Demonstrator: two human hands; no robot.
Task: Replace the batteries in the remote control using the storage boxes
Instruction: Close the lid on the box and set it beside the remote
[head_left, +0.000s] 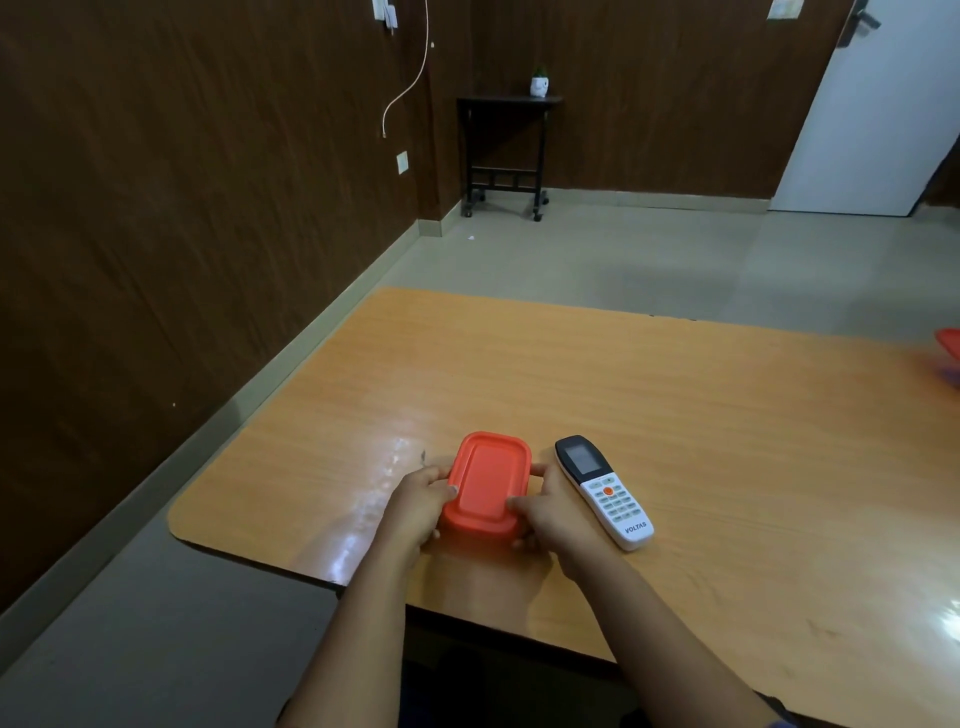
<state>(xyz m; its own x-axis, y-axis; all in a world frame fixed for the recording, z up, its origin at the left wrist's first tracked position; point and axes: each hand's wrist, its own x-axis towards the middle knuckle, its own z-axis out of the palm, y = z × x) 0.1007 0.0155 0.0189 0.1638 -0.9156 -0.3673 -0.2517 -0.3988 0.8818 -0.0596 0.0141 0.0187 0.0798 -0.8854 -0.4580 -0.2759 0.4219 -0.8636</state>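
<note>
Head view: wooden table (675, 415) fills the lower frame, a corner of it nearest the wall side. Beyond it bare floor, dark panelled wall, a small black side stand (506, 150) with a white pot on top, well apart from anything that matters.

On the table, near the front edge: orange storage box (488, 486), lid on, sitting flat. Left hand (418, 506) wraps its left side, right hand (550, 514) wraps its right side. Both closed around the box, thumbs up on the lid rim, fingers down the walls. Reads like a two-sided brace to pop the lid: thumbs at the rim to lever, fingers to pin the base. That's my guess, not seen.

Contents: can't tell. Lid is opaque and shut. Given the task, probably batteries, fresh or a spot for the spent ones.

Remote control (602, 491) lies just to the right of the box, face up, screen end pointing away, keypad end toward the person. Right hand's back is touching or nearly touching it, can't say which. Parked close so it's an easy reach once the box is open. Battery cover is on the underside, not visible.

Far right edge: a sliver of a second orange box (949, 345), mostly cut off. Contents unknown too.

Task looks barely started: box shut, remote untouched.
</note>
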